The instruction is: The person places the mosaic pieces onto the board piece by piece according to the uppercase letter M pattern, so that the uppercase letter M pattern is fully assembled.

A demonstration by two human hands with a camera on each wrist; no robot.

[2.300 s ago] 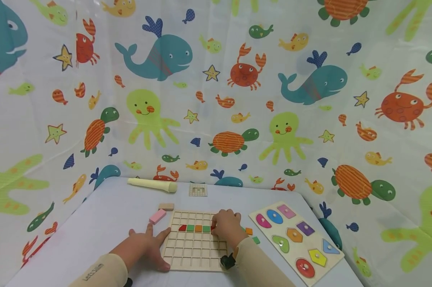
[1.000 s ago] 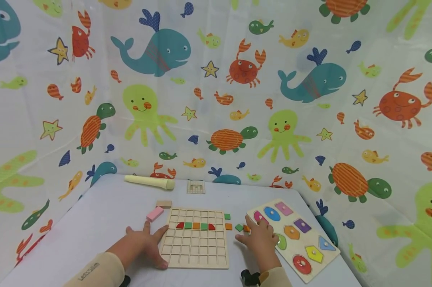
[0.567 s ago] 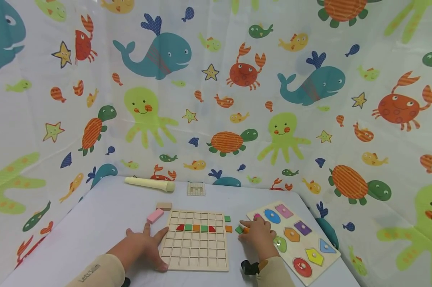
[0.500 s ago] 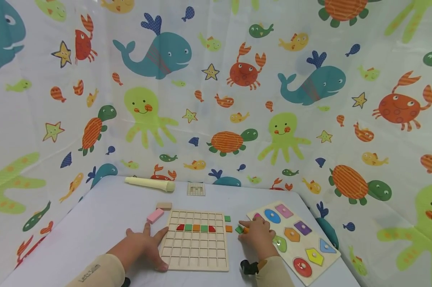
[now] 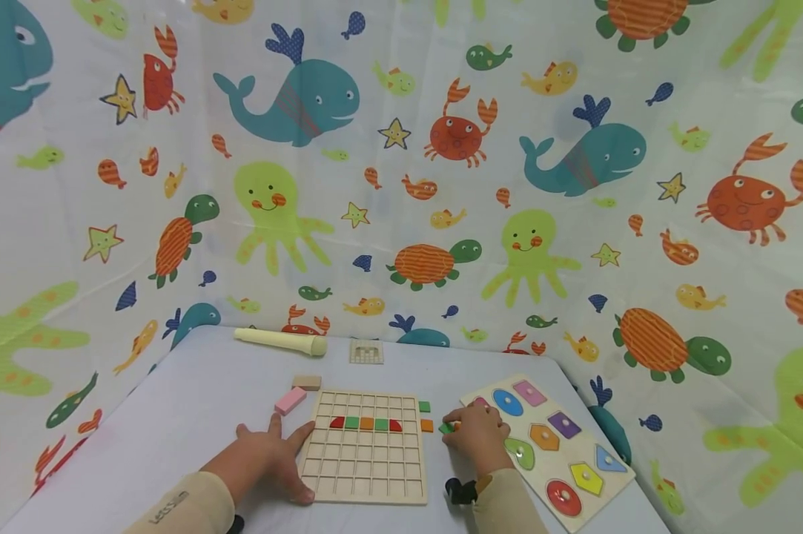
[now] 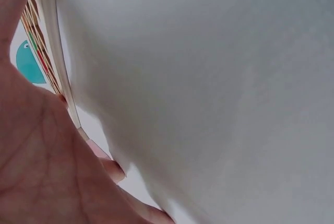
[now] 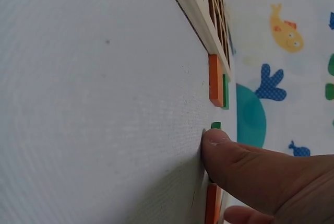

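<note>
Nearest the camera, the left hand (image 5: 271, 460) is lying flat on the table (image 5: 174, 430), fingers spread and relaxed, holding nothing, its fingertips and thumb touching the near-left edge of the grid board (image 5: 364, 475). The left wrist view is showing only the palm against the table and the board's edge (image 6: 57, 72).

Right of the board, the right hand (image 5: 477, 437) is resting on the table with its fingers curling down over a small green tile (image 5: 446, 428). The tile is sitting at the hand's left fingertips, between the hand and the board's right edge. In the right wrist view one fingertip (image 7: 216, 143) is pressing down beside the green tile (image 7: 215, 125); an orange tile (image 7: 212, 203) is showing just under the hand. Whether the tile is pinched or only touched, I cannot tell for sure; it is looking like a fingertip press.

Relation that matters: the green tile is lying left of the right hand, toward the board, so the right hand is far nearer to it than the left hand, which is across the board. The tile is roughly square, with no long axis.

A bit farther left of that tile, an orange square (image 5: 426, 426) is lying just beside the board, and a second green square (image 5: 424, 406) is lying just beyond it.

On the board, a row (image 5: 366, 423) of red, green, orange, green and red pieces is filling the third row from the far edge.

Right of the hand, the shape puzzle (image 5: 575, 445) is lying angled.

Farther off, a pink block (image 5: 291, 400), a tan block (image 5: 307, 383), a small grid card (image 5: 366, 351) and a cream cylinder (image 5: 281, 342) are lying.
</note>
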